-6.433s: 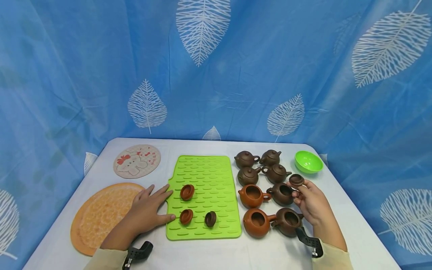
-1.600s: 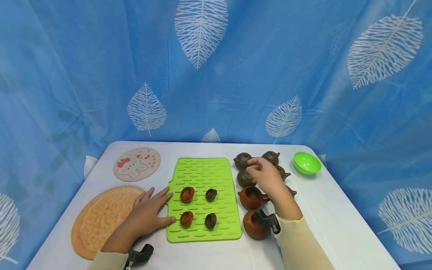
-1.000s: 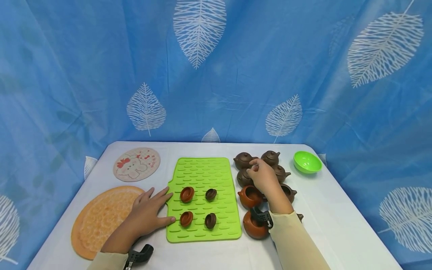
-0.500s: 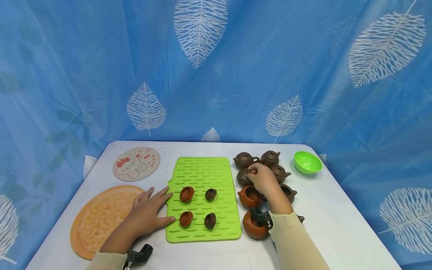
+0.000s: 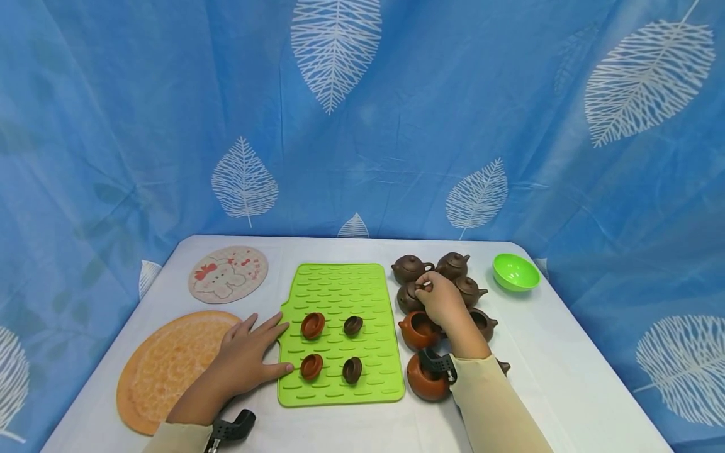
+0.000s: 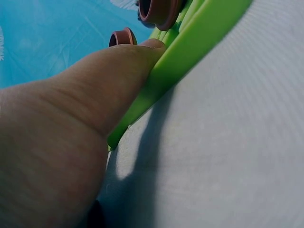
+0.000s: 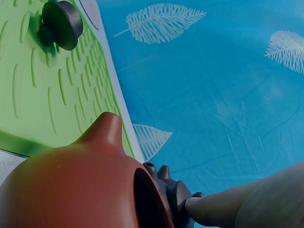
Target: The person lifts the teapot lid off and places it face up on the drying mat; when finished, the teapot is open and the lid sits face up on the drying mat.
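Note:
My right hand (image 5: 444,302) reaches over the teapots and pinches the knob of the lid on a dark brown teapot (image 5: 408,299). The right wrist view shows a fingertip (image 7: 206,209) right at that small knob. My left hand (image 5: 246,352) lies with spread fingers on the left edge of a green ribbed mat (image 5: 334,286), its thumb (image 6: 137,54) on the rim. Two reddish lids (image 5: 313,325) and two dark lids (image 5: 353,325) lie on the mat. Close under my right forearm stand two lidless reddish teapots (image 5: 410,333); lidless dark ones (image 5: 485,322) are partly hidden.
Behind my right hand stand lidded dark teapots (image 5: 409,269). A bright green bowl (image 5: 517,274) sits at the back right. On the left lie a round orange mat (image 5: 164,365) and a round mat with a cartoon animal (image 5: 226,277). A blue curtain (image 5: 396,126) hangs behind.
Earlier my right hand held a dark lid over the right-hand teapots; now a second dark lid lies on the mat. The hand has moved left to another dark teapot's lid. The left stays put.

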Tool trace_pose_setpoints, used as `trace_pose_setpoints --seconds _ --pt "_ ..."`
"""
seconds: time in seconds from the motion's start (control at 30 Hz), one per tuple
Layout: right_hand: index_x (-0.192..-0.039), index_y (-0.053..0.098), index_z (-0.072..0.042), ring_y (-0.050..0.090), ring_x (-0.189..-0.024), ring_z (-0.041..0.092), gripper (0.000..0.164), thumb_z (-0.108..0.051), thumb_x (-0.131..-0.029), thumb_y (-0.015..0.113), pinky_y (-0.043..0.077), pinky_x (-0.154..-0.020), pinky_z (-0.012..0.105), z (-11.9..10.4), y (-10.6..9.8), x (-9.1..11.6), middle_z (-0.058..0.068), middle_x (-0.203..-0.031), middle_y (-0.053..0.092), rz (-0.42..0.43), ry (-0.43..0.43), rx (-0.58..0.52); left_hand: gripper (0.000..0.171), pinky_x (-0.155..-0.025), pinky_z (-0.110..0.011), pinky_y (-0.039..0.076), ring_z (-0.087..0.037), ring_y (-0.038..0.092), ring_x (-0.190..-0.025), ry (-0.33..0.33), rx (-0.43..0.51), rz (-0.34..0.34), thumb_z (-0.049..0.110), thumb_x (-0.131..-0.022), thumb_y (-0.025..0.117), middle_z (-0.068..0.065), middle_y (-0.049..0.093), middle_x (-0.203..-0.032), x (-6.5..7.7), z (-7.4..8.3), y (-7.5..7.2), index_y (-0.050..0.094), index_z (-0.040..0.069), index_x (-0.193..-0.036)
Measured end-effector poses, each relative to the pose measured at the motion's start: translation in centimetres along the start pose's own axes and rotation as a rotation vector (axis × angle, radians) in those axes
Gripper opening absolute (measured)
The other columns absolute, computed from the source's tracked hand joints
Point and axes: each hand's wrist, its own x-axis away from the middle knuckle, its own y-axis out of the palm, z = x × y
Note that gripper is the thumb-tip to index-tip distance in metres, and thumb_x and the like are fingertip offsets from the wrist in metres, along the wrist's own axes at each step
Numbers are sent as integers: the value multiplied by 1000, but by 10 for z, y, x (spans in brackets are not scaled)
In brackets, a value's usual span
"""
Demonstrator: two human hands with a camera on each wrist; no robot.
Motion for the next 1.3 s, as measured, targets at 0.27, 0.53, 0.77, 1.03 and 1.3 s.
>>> trace_pose_setpoints --seconds 0.27,0.53,0.77,1.03,1.3 --pt "-121 63 -13 59 -82 26 17 -19 -106 61 47 -68 36 -2 -2 3 11 -97 63 20 -1 -5 93 -119 -75 16 -55 23 -154 -1 4 0 73 -81 75 -3 38 -169 0 -1 1 53 23 -156" --pt "-126 59 -8 67 -89 24 20 -18 -110 53 51 -67 33 -3 -4 5 14 -106 68 44 29 -89 93 -119 -75 16 -54 23 -154 -2 -1 -3 74 -81 75 -3 39 -169 1 0 2 53 23 -156" --pt "-139 52 -3 68 -97 26 33 -19 -113 40 54 -72 33 -2 -7 3 19 -120 66 19 68 -246 92 -119 -74 16 -55 24 -154 0 0 2 71 -81 77 -3 39 -169 1 2 0 53 23 -155" --pt "-141 51 1 61 -81 17 34 -11 -111 42 52 -69 28 -2 -8 1 20 -124 69 -26 73 -551 93 -119 -74 17 -54 24 -154 -5 -10 3 73 -81 75 -2 39 -169 1 1 1 54 23 -155" --pt "-143 49 -1 58 -79 12 34 -17 -113 47 51 -64 21 -5 -6 2 15 -119 70 -109 70 -729 93 -119 -74 16 -54 24 -154 8 -10 13 75 -81 74 -2 39 -169 1 -1 2 53 23 -156"
